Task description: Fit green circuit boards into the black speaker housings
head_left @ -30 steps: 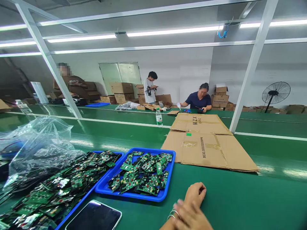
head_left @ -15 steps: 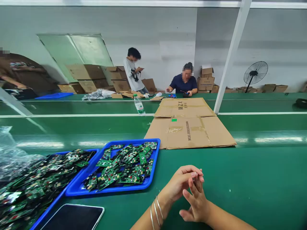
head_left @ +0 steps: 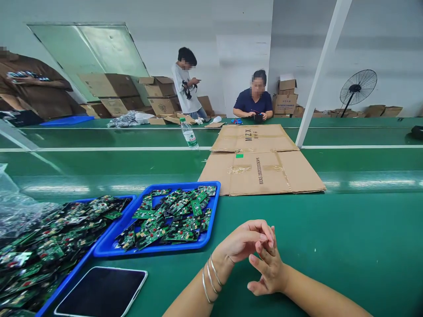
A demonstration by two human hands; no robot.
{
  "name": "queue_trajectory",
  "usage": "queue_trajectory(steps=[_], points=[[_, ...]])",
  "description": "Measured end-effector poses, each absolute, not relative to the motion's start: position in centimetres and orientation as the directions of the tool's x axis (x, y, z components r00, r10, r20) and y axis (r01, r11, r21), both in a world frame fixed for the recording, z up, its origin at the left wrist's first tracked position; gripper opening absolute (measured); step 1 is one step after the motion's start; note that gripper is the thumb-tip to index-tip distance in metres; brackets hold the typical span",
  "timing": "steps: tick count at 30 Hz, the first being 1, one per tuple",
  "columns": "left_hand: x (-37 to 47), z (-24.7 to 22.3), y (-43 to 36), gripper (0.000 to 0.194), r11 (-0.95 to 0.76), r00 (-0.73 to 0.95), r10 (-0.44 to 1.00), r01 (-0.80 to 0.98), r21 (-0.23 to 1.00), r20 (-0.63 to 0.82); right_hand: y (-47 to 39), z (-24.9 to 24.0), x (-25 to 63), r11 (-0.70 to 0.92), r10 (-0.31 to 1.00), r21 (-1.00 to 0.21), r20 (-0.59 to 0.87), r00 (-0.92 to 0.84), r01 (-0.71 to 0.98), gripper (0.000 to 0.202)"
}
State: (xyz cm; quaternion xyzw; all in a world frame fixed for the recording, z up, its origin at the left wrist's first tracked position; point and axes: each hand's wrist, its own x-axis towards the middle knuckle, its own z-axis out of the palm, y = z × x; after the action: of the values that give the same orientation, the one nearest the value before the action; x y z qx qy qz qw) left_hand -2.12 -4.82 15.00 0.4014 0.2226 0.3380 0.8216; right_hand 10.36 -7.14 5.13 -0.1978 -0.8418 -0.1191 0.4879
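Observation:
My left hand [head_left: 246, 240], with several thin silver bangles on its wrist, is above the green table. Its thumb and fingers are closed around a fingertip of my right hand [head_left: 267, 268]. The right hand's thumb and other fingers are spread apart, with nothing seen in them. Both hands are just right of a blue tray [head_left: 211, 237] of loose green circuit boards [head_left: 175, 215]. No tool or part shows between the hands, though the contact at the fingertips is partly hidden.
A larger heap of circuit boards [head_left: 49, 251] and clear plastic [head_left: 20, 211] lie at left, by a tablet [head_left: 102, 290]. Flattened cardboard [head_left: 257, 171] spans the table ahead, beside a water bottle [head_left: 189, 134]. A seated person [head_left: 254, 101] and two standing people are beyond.
My view has tilted down slightly, so the scene sits higher. My hands stay joined at the fingertips, a little shifted to the left. The seated person's hands have come together at a dark object.

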Motion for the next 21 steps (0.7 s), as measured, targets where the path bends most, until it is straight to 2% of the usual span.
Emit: queue_trajectory(steps=[5,9,11,13,15,16,17,19,21], points=[[-2.3,15.2,-4.8,0.019,0.424,0.669,0.737,-0.349,0.835,-0.094,-7.2,5.7,10.1,0.889,0.225,-0.013,0.883,-0.411,0.458,0.07],[-2.9,15.9,-4.4,0.022,0.333,0.554,0.821,-0.276,0.902,-0.135,-7.3,5.6,10.1,0.894,0.252,-0.059,0.886,-0.39,0.444,0.062],[-3.5,16.3,-4.1,0.022,0.267,0.45,0.884,-0.264,0.927,-0.127,-7.2,6.1,10.1,0.9,0.307,-0.147,0.882,-0.358,0.409,0.061],[-4.1,16.6,-3.8,0.023,0.179,0.321,0.943,-0.28,0.943,-0.084,-6.9,7.3,10.4,0.879,0.457,-0.375,0.838,-0.298,0.294,0.06],[-4.6,16.9,-3.6,0.021,0.113,0.203,0.978,-0.299,0.948,-0.053,-6.4,9.3,11.0,0.739,0.657,-0.673,0.706,-0.266,0.039,0.053],[-4.8,17.1,-3.6,0.019,0.098,0.161,0.986,-0.31,0.946,-0.05,-6.2,10.5,11.3,0.605,0.742,-0.787,0.613,-0.271,-0.122,0.047],[-4.9,17.3,-3.7,0.015,0.095,0.134,0.989,-0.32,0.943,-0.054,-5.9,11.8,11.7,0.454,0.802,-0.845,0.526,-0.284,-0.282,0.042],[-5.0,17.7,-3.9,0.014,0.105,0.116,0.991,-0.346,0.932,-0.068,-5.5,13.9,12.4,0.188,0.868,-0.829,0.391,-0.306,-0.526,0.039],[-4.9,18.0,-4.2,0.016,0.11,0.126,0.99,-0.381,0.918,-0.066,-5.3,15.3,13.1,0.013,0.899,-0.748,0.299,-0.319,-0.663,0.038]])
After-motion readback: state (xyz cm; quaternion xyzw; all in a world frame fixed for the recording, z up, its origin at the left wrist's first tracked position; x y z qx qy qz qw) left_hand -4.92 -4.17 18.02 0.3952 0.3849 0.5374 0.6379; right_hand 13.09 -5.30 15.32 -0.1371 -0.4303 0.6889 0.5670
